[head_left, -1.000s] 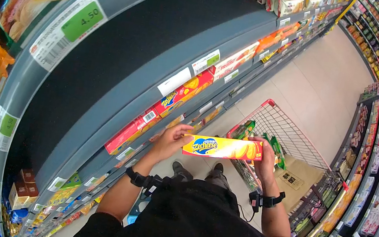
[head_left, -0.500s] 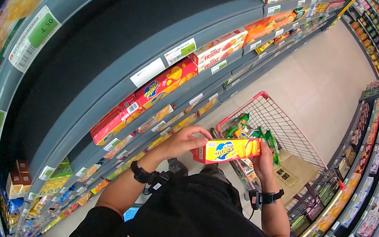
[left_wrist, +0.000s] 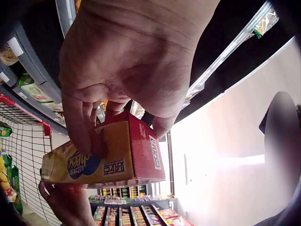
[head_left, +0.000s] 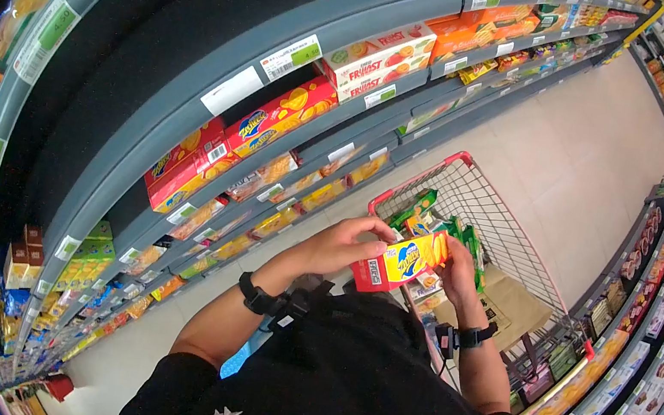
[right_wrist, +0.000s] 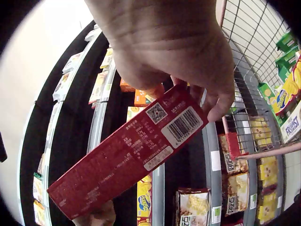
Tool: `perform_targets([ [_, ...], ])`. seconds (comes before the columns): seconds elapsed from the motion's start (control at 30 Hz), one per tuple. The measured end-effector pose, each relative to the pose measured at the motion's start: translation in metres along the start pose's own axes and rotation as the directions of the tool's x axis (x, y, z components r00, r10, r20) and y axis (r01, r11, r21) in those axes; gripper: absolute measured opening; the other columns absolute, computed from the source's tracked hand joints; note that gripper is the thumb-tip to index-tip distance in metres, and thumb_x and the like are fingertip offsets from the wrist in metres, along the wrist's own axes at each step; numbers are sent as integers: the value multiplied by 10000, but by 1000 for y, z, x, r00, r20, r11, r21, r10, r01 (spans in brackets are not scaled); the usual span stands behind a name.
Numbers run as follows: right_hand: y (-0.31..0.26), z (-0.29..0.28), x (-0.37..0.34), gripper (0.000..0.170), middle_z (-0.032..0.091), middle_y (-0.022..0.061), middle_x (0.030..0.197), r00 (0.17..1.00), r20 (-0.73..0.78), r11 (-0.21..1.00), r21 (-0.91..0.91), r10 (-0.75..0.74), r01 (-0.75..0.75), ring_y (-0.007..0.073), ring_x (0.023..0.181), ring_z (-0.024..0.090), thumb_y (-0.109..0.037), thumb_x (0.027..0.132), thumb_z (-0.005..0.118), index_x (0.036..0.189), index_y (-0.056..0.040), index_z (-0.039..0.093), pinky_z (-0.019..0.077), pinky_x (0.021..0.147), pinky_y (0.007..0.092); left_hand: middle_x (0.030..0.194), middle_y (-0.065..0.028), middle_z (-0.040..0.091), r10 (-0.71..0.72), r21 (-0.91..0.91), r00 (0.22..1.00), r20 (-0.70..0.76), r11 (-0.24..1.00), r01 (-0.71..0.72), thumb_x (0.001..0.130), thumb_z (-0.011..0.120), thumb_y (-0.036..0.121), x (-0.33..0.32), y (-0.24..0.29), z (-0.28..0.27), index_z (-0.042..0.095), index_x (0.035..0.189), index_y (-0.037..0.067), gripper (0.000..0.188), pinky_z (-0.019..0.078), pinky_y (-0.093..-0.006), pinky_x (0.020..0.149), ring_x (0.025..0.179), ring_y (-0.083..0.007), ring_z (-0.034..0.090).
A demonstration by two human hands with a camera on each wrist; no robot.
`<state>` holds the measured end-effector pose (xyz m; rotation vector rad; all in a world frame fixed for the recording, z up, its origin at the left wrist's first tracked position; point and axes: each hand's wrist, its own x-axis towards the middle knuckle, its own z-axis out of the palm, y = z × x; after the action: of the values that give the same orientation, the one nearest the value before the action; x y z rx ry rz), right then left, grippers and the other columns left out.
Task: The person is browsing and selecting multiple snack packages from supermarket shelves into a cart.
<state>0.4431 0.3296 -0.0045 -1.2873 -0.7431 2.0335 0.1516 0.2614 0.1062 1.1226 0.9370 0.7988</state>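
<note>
A red and yellow Zecheese cracker box [head_left: 406, 261] is held between both hands in front of the torso. My left hand [head_left: 340, 248] grips one end, with its thumb and fingers on opposite sides in the left wrist view. At the other end, my right hand [head_left: 458, 273] holds the box with bent fingers. The right wrist view shows the box's dark red face with a barcode [right_wrist: 182, 127] and a square code [right_wrist: 156, 114]. In the head view the box's end panel is tilted up toward the camera.
A shopping cart [head_left: 511, 227] stands just beyond the hands, holding green packs [head_left: 465, 244] and a brown paper bag [head_left: 514, 310]. Shelves on the left bear more Zecheese boxes [head_left: 281, 117] and white Frutast boxes [head_left: 381, 63]. Another stocked shelf [head_left: 657, 346] lines the right.
The box has turned from its long front facing up to its end panel angled toward the camera. My left hand has moved right, nearer the right hand, and the view has shifted along the shelf.
</note>
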Motion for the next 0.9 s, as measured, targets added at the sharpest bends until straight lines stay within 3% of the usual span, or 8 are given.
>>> perform_targets([
  [0.07,-1,-9,6,318,656,18,1055,1000,0,1000,-10,10,-10,107,939,626,-320,1015,493,1184,-80,614,526,799,309,1198,-111,611,73,69,996,-50,995,-70,989,552,244,4,-1,6,547,1240,-29,370,472,-296,957,1106,-142,580],
  [0.37,-18,-9,11,326,638,8,1049,1000,28,1000,-18,0,0,103,955,600,-344,1002,504,1171,-88,614,511,792,287,1237,-118,621,54,4,991,-125,999,-54,1005,413,170,10,10,20,553,1311,1,376,446,-289,980,1109,-146,588],
  [0.53,-11,-11,13,323,631,5,1037,1000,-6,1000,7,0,0,95,938,582,-345,1000,504,1167,-90,612,506,789,288,1223,-125,635,57,72,994,-94,996,-50,1010,393,161,11,15,18,553,1327,7,387,461,-284,965,1087,-144,607],
  [0.6,-7,-12,13,372,658,27,1101,999,-32,1000,-11,12,-13,127,987,600,-354,1000,494,1219,-73,602,478,850,327,1216,-127,640,62,89,995,-78,994,-55,1013,386,163,10,17,14,556,1326,9,388,465,-284,961,1081,-145,613],
  [0.67,-2,-12,13,370,657,27,1099,999,-49,1000,-10,1,-2,128,987,599,-355,999,494,1217,-75,600,481,850,330,1320,-151,588,-8,99,999,-48,995,13,981,365,185,10,21,10,534,1341,-24,449,379,-318,1075,1218,-196,545],
  [0.8,8,-6,14,358,651,26,1092,998,-53,999,12,-31,32,129,982,597,-356,1001,494,1210,-84,596,484,850,337,1320,-154,587,7,89,999,-39,996,-4,999,369,216,8,13,-5,531,1349,-18,451,379,-325,1072,1224,-200,542],
  [0.87,12,0,12,355,650,25,1086,997,-69,999,13,-40,41,127,980,597,-356,1002,492,1207,-86,596,486,851,338,1261,-137,616,115,92,978,-173,991,-100,1029,410,237,7,6,-15,556,1311,-20,408,433,-302,1012,1165,-178,579],
  [0.9,14,4,11,351,649,24,1080,996,-81,999,11,-45,46,126,979,597,-356,1004,490,1204,-87,596,487,852,339,1243,-129,614,73,43,972,-222,997,-65,1030,435,285,5,2,-22,568,1302,-2,418,428,-308,1006,1159,-178,570],
])
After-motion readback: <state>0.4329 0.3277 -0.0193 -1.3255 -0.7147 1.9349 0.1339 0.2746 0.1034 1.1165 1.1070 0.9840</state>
